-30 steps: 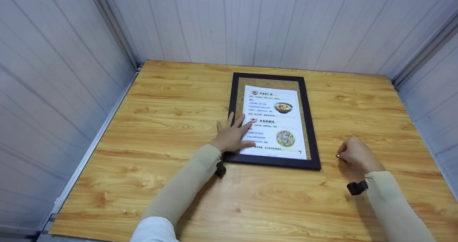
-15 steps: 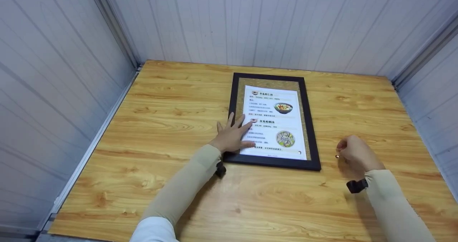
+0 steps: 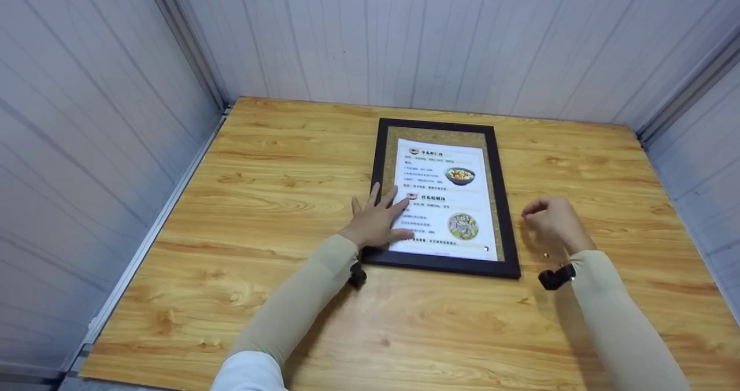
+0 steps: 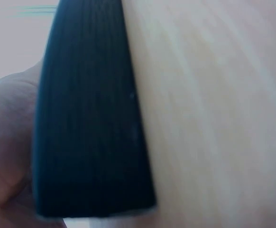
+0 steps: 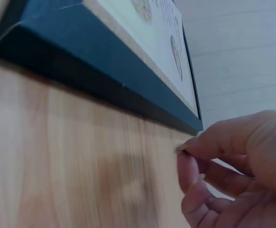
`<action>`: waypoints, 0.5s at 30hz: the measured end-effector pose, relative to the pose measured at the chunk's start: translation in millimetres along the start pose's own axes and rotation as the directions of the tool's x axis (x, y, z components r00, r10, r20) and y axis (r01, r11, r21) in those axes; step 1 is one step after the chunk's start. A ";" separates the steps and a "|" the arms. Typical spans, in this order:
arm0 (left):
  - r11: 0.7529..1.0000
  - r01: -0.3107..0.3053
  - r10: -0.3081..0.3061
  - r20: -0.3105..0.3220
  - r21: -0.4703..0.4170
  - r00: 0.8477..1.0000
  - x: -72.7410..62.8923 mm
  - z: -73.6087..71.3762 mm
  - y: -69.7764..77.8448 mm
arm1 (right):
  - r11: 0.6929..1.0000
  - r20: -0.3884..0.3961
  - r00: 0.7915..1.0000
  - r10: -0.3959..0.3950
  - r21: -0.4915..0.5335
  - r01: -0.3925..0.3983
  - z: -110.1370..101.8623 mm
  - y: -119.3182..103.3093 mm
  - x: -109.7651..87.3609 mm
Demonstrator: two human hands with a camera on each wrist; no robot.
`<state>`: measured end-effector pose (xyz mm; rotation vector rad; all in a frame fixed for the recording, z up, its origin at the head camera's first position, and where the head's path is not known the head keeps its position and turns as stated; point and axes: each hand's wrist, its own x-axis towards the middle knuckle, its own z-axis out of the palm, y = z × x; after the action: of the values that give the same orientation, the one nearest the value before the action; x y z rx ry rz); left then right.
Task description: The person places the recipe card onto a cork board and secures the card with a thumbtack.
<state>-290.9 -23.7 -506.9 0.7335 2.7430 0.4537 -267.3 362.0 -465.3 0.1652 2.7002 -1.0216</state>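
Motion has come from the right hand (image 3: 558,223) alone, which has gone forward from the tiny, shiny loose tacks (image 3: 546,255) on the table (image 3: 277,206) to just beside the frame (image 3: 507,223), so I judge its work is turning back towards the board; the fingers are curled, thumb and forefinger together, but I can't tell whether anything sits between them. The left hand (image 3: 373,223) stays spread over the left side of the sheet (image 3: 442,203). Inside the frame, that sheet lies on cork (image 3: 436,135), with one corner tack (image 3: 485,249) at its lower right.
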 end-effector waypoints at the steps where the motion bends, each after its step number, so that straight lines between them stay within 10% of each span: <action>1: 1.000 0.000 0.000 0.004 -0.001 1.000 -0.3 -0.2 0.2 | 1.000 -0.008 1.000 0.004 0.022 -0.004 1.7 -1.2 4.6; 15: 1.000 0.005 -0.005 0.001 0.018 1.000 0.2 1.4 -0.5 | 0.993 -0.046 0.998 -0.035 0.114 0.040 9.9 -23.4 53.0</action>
<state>-290.8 -23.7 -508.4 0.7303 2.7510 0.4283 -320.9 338.8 -471.9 0.1605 2.6945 -1.1985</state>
